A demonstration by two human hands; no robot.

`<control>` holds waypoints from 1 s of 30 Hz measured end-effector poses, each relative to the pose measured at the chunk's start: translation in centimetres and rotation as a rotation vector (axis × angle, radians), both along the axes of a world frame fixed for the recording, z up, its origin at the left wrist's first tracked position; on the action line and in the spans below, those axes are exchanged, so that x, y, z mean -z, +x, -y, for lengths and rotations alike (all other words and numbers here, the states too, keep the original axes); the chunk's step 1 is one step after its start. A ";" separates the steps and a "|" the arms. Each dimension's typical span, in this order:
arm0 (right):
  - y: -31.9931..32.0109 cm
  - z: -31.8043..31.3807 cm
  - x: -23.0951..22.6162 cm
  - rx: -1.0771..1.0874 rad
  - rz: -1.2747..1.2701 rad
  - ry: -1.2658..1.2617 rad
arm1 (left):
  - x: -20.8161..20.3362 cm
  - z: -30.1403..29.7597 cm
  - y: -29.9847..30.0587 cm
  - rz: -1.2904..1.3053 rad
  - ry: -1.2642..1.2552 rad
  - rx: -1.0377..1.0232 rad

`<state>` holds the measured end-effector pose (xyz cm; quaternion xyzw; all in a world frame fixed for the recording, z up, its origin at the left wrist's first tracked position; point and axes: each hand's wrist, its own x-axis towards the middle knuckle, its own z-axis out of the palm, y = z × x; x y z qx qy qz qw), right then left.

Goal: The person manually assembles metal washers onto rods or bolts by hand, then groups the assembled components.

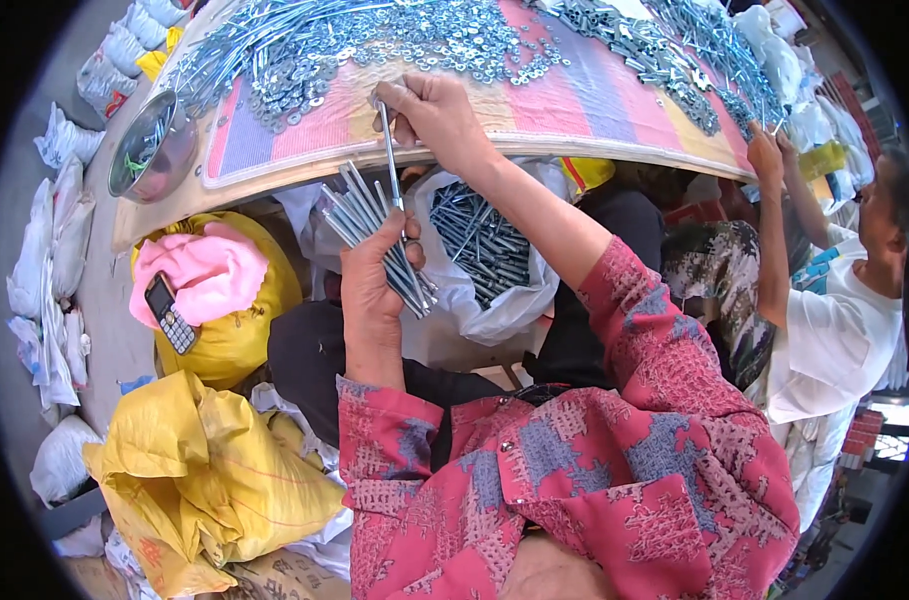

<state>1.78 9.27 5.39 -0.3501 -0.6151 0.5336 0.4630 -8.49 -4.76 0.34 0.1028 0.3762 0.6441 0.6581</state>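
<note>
My left hand is closed round a bundle of long metal rods, which fan up and to the left. One longer rod stands apart from the bundle, its lower end by my left thumb. My right hand pinches this rod's upper end at the table's near edge; whether a small part sits between the fingers, I cannot tell. Just beyond lie many loose washers on the striped cloth. Below my right forearm, a white bag holds many bolts.
A metal bowl stands at the table's left corner. Below it, a pink cloth and a keypad phone rest on a yellow sack. Another yellow sack lies nearer. A co-worker handles rods at right.
</note>
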 end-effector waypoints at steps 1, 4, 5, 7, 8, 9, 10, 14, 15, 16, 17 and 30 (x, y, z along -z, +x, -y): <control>0.3 0.5 -0.3 0.051 0.147 0.344 | 0.1 0.0 0.0 0.075 -0.010 0.016; 0.1 1.2 0.4 0.040 0.424 0.928 | 0.5 0.2 -0.7 0.188 0.018 0.072; 0.0 1.5 0.7 -0.026 0.557 1.166 | 0.4 0.1 -1.1 0.187 0.015 0.073; 0.4 3.7 1.5 -0.340 0.466 0.953 | -0.3 -0.2 -2.2 0.207 0.019 -0.061; 0.5 3.1 1.0 -0.346 0.591 0.946 | -0.7 -0.1 -2.7 0.201 0.066 -0.051; 0.4 1.8 0.4 -0.353 0.716 0.936 | -0.4 -0.2 -2.9 0.201 0.063 -0.054; 0.0 -0.1 -0.3 -0.233 0.612 0.791 | -0.1 -0.3 -2.9 0.205 0.071 -0.037; -2.6 -11.0 1.7 0.330 0.938 0.887 | -0.8 -0.5 -1.7 0.078 -0.026 -0.084; -2.8 -12.7 3.0 0.352 1.136 0.820 | -0.8 -0.7 -1.4 0.035 -0.029 -0.098; -3.3 -13.4 3.2 0.348 1.134 0.824 | -1.1 -0.8 -1.2 0.037 -0.028 -0.103; -3.6 -14.0 3.3 0.367 1.171 0.836 | -1.3 -1.0 -1.1 0.006 -0.027 -0.132; 2.6 -1.2 -1.3 -0.054 -0.120 -0.190 | -1.7 -1.1 1.4 -0.067 0.016 0.037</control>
